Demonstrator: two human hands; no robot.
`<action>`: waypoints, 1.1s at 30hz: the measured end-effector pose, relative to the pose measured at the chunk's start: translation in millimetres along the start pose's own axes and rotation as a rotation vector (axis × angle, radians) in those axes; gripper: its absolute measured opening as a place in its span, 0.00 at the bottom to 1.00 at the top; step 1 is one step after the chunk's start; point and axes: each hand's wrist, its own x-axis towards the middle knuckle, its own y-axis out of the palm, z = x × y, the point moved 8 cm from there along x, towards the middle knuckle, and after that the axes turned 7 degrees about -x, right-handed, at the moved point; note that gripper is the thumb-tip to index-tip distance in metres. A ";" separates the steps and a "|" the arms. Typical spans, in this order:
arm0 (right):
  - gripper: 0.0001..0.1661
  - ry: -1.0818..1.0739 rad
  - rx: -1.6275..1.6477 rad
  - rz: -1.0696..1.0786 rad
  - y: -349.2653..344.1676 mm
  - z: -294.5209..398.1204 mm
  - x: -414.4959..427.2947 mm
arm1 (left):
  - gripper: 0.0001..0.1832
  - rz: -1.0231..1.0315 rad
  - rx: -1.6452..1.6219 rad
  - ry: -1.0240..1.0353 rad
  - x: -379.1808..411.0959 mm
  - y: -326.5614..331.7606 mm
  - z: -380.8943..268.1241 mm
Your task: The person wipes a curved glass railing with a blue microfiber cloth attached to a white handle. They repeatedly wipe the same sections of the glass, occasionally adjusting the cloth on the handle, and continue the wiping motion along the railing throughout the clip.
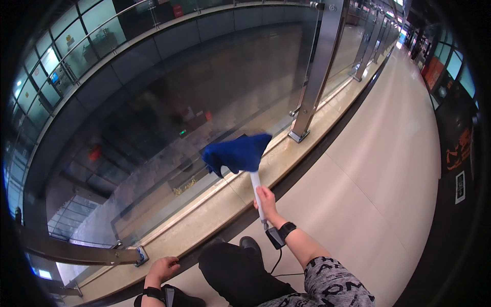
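My right hand (266,201) grips the white handle (254,180) of a window-cleaning tool. Draped over the tool's head is a blue cloth (239,153), which hides most of the head. The cloth is in front of the lower part of a glass balustrade panel (184,88), just above a beige stone ledge (215,205); whether it touches the glass I cannot tell. At the lower left, my left hand (163,267) is at the ledge's front edge, fingers loosely bent, holding nothing. It is near the foot of a metal post (84,249).
Another metal post (312,76) stands at the panel's right end. Pale floor tiles (368,165) run along the ledge. A black device (275,237) with a cable (277,263) hangs by my right wrist. A dark wall (458,153) borders the walkway; a lower level shows through the glass.
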 end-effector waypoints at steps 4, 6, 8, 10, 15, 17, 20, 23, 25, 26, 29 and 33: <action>0.18 -0.373 -0.048 0.034 33.1 169.9 17.0 | 0.18 -0.001 0.010 0.010 -5.6 -3.5 -6.4; 0.16 -0.522 -0.054 0.100 51.0 248.8 24.6 | 0.18 -0.016 0.008 0.021 -6.3 -3.9 1.6; 0.17 -0.590 -0.007 0.168 72.9 318.5 27.6 | 0.22 0.012 0.027 -0.006 -5.9 0.6 11.7; 0.18 -0.601 0.016 0.196 91.9 374.4 22.0 | 0.21 0.006 0.012 -0.004 -8.6 0.0 11.9; 0.20 -0.586 0.049 0.257 113.0 377.8 32.2 | 0.20 -0.017 0.038 -0.010 -15.3 -6.2 4.9; 0.20 -0.620 0.024 0.253 108.9 318.5 49.5 | 0.20 -0.007 0.023 -0.022 -19.6 -7.0 5.0; 0.18 -0.491 0.035 0.170 91.3 199.9 49.9 | 0.19 -0.005 0.043 0.000 -25.6 -9.4 -3.3; 0.18 -0.269 -0.044 0.103 78.3 80.9 17.8 | 0.19 -0.011 0.071 0.002 -31.0 -8.3 0.8; 0.16 -0.140 -0.034 0.145 73.1 20.5 -8.0 | 0.20 0.001 0.065 -0.004 -30.1 -4.5 8.0; 0.15 -0.045 -0.018 0.149 67.0 -7.4 -18.3 | 0.20 0.003 0.060 -0.008 -28.9 -4.4 7.5; 0.14 0.081 -0.055 0.193 51.1 -47.3 -39.2 | 0.20 0.010 0.030 -0.005 -25.1 -3.5 5.6; 0.14 0.067 -0.155 0.075 30.3 -5.2 -40.9 | 0.20 0.000 -0.009 0.003 -12.5 3.0 15.3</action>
